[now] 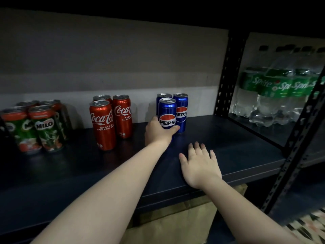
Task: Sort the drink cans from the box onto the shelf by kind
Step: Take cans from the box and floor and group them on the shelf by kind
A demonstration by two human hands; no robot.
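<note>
The left hand [158, 131] wraps around the lower half of a blue can reading "PEPSI" [167, 113], thumb on the near side and fingers curled behind it, the can upright on the dark shelf [228, 138]. Just beyond and right of that hand stand two more Pepsi cans [181, 110], touching the held one. To its left are three red cans [103, 124] lettered "Coca-Cola" with "RASA ASLI KURANG GULA", as far as the small print can be read. Further left sits a cluster of green "MILO" cans [45, 127]. The right hand [199, 166] lies flat and open on the shelf's front edge, holding nothing. Far right, wrapped "Sprite" bottles [274, 92] fill the next bay. Below the shelf shows brown cardboard [175, 224].
</note>
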